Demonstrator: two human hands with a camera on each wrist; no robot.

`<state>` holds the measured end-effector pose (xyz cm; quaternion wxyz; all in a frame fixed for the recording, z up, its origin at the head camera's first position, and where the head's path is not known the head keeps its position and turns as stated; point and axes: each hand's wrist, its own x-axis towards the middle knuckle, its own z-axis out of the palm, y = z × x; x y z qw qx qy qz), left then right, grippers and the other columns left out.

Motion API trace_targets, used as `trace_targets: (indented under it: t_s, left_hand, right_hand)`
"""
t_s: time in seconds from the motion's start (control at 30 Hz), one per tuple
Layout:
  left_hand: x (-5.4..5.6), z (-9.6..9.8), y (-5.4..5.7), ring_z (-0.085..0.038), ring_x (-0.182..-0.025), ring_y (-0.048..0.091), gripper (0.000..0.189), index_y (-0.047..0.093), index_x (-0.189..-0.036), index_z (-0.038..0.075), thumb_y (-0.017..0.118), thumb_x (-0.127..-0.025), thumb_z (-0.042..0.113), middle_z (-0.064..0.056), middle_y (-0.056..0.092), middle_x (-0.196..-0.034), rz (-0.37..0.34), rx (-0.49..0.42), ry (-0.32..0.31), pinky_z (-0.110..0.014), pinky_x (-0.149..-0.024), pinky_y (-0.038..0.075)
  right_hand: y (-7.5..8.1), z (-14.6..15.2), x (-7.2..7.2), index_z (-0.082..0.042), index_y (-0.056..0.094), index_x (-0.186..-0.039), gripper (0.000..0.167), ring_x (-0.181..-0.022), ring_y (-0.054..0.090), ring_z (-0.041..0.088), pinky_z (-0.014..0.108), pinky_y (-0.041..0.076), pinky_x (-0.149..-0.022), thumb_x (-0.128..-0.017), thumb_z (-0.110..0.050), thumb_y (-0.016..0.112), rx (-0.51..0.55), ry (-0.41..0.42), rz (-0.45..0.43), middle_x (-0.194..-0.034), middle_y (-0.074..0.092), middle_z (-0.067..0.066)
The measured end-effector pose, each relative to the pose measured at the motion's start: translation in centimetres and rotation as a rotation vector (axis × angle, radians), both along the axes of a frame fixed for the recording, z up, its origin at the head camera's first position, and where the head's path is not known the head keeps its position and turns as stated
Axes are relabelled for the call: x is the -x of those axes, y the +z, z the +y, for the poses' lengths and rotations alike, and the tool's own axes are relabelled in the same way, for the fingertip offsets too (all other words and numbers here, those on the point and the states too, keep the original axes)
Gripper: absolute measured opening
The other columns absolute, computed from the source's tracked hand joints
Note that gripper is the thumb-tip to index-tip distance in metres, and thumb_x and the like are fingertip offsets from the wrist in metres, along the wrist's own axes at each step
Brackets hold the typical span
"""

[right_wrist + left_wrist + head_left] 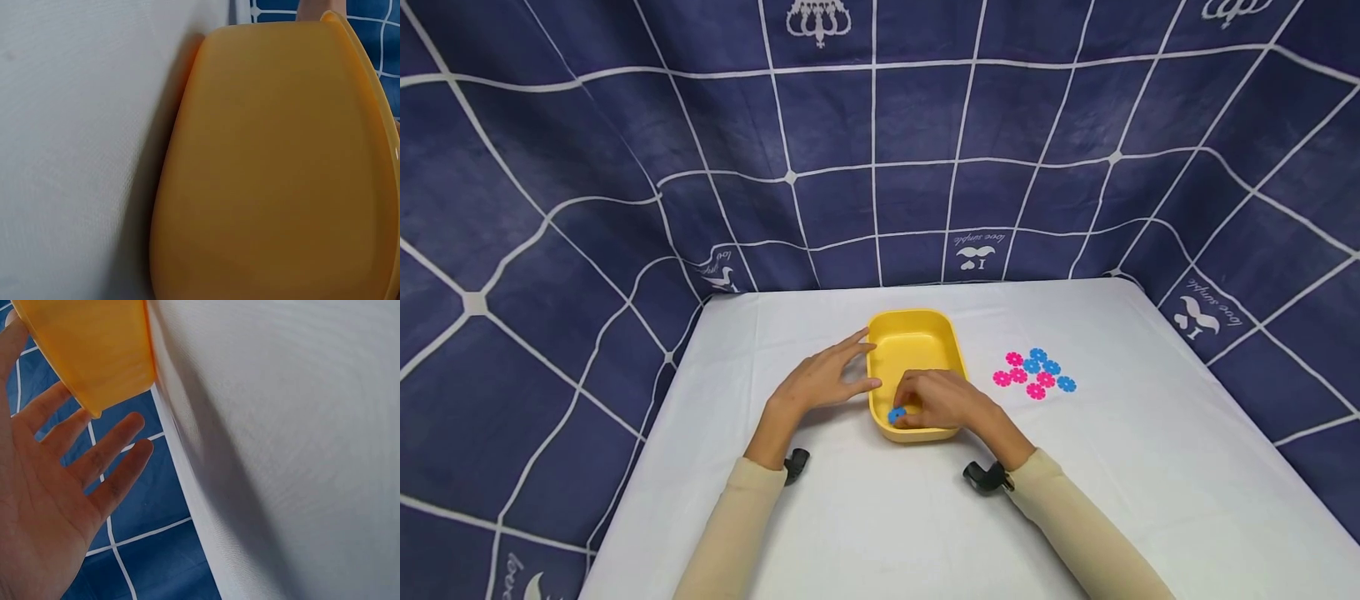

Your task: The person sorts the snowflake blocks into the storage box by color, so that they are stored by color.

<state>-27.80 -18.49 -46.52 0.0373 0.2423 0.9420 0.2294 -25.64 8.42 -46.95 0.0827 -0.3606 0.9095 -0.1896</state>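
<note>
A yellow plastic bin (917,319) stands on the white table in the head view. My right hand (943,397) reaches over its near right side and pinches a blue notched disc (897,414) inside, low at the near left corner. My left hand (829,377) is at the bin's left rim with fingers spread and fairly straight. In the left wrist view, fingers of this left hand (47,500) lie along the bin's outer side (100,350). The bin's wall (269,162) fills most of the right wrist view and hides the right hand's grip.
Right of the bin, several pink notched discs (1036,391) and several blue ones (1067,383) lie loosely grouped on the white tablecloth (880,517). A dark blue curtain (917,125) with white lines surrounds the table at the back and sides.
</note>
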Motion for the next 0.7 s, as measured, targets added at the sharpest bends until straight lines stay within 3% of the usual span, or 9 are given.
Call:
trace_targets:
  t_s: [0.7]
  left_hand:
    - [0.18,0.12,-0.06,-0.027,-0.154,0.045,0.078,0.053,-0.160,0.030,0.068,-0.096,0.070,0.016,0.025,-0.177,-0.013,-0.004,0.009,-0.058,-0.119,0.044]
  right_hand:
    - [0.07,-0.12,-0.02,-0.023,0.082,-0.105,0.022,-0.086,0.056,0.008,0.025,0.052,-0.078,-0.090,-0.037,0.090,-0.055,0.010,0.027,-0.102,0.064,-0.008]
